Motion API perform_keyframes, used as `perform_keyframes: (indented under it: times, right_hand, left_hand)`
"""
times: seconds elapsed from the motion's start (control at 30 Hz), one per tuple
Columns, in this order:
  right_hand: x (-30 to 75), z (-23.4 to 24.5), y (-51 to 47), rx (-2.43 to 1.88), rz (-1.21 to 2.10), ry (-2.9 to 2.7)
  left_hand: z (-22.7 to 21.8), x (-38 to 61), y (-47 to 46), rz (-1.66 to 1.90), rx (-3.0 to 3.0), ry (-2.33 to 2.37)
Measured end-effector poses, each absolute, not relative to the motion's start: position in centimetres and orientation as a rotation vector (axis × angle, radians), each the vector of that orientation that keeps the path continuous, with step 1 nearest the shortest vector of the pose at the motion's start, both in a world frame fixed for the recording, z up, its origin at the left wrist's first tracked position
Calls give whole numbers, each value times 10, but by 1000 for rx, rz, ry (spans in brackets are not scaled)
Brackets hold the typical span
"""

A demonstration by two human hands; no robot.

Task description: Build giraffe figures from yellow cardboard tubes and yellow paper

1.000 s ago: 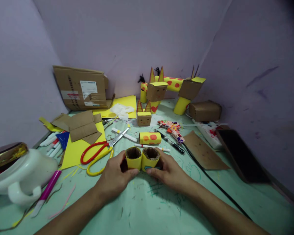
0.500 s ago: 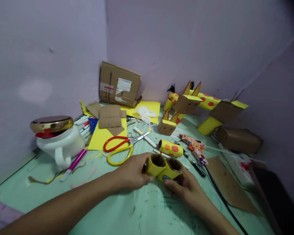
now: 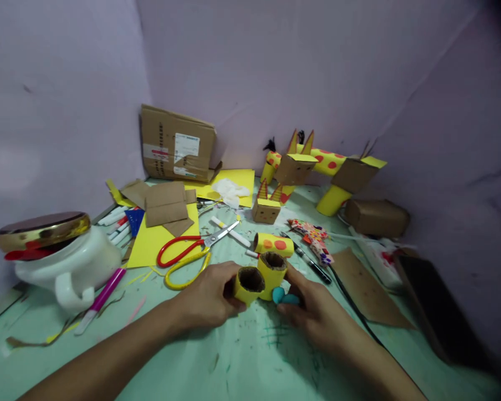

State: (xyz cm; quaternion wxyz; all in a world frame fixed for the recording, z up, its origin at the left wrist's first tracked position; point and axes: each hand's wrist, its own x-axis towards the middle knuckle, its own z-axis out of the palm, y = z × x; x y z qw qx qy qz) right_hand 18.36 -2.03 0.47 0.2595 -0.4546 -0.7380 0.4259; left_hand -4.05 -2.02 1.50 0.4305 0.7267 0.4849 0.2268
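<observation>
Head view: the left hand [image 3: 211, 293] clamps the near yellow tube [image 3: 246, 296] beside the far yellow tube [image 3: 270, 280]; the right hand [image 3: 313, 307] curls at the latter, its grip unclear; aligning them seems in hand, calling next for level, even holding.

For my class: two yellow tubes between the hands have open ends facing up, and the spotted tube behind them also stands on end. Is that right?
Not quite: the head view shows the spotted tube lying on its side. The two yellow tubes between the left hand and right hand do have open ends facing up.
</observation>
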Motion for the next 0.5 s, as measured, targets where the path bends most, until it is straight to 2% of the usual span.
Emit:
perform_keyframes:
  times: [0.2,0.37,0.43,0.5]
  right_hand:
    - [221,28,-32,-1687,915,-2186]
    - [228,32,-40,-1793,567,-2160]
    - [215,32,-48,-1702,634,-2029]
    - [195,32,-55,-1531,889,-1889]
  left_hand:
    - [23,-43,-19,435,1726,1218]
    - [36,-41,-28,308,1772,1168]
    - [37,-32,-37,341,1788,1162]
    - [35,-21,-47,425,1831,1181]
